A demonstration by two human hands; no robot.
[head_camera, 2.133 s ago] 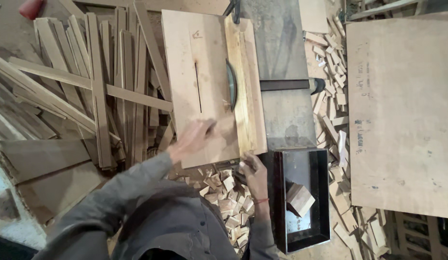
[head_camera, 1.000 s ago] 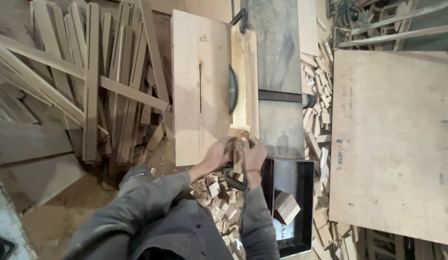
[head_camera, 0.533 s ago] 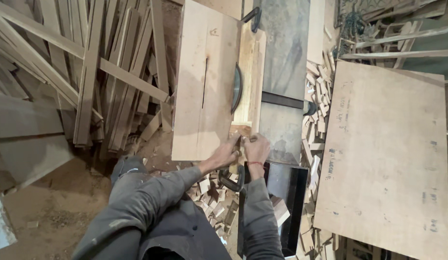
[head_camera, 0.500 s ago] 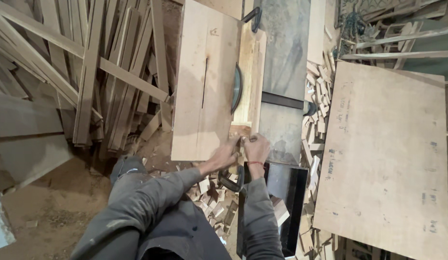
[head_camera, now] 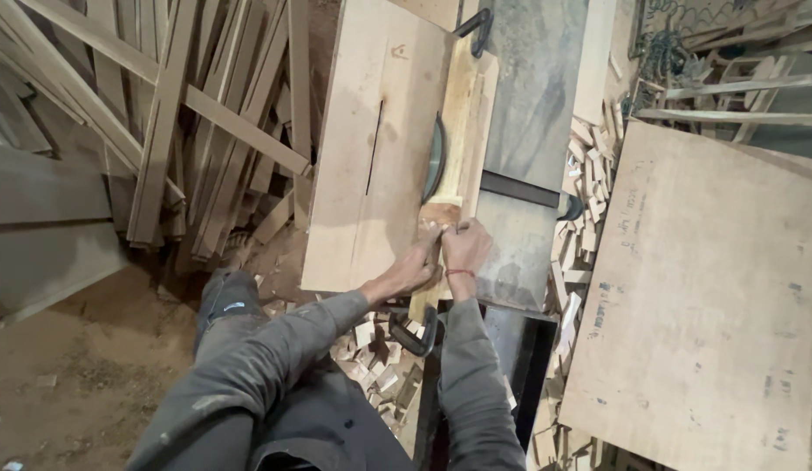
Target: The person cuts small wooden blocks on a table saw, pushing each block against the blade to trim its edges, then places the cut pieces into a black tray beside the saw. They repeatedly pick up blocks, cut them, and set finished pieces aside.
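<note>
- As both hands meet at the near end of the saw table [head_camera: 371, 174], the small wooden block [head_camera: 441, 214] lies just beyond the fingertips, between them and the round saw blade [head_camera: 435, 161].
- The left hand [head_camera: 415, 269] rests with curled fingers on the plywood top and touches the near left corner of the block; the right hand [head_camera: 465, 247] is closed narrow, pinching the near edge of the block. How firm the grip is I cannot tell, because the fingers hide the contact.
- The block appears only a little longer than wide, and its longer side seems to run away from the person, in line with the blade. The right hand looks slightly nearer to it.
- On the right side the block lies against a long pale wooden fence [head_camera: 467, 148], held by a black clamp [head_camera: 415, 331] at the near end and another clamp [head_camera: 476, 26] at the far end.
- Left of the blade the plywood is bare, with one thin slot [head_camera: 374, 148]; this is the open room. The blade itself is very near to the fingers.
- Around the table lie long wooden strips [head_camera: 205, 122] on the left, small offcuts [head_camera: 375, 349] under the arms, and a big plywood sheet [head_camera: 711, 305] on the right.
</note>
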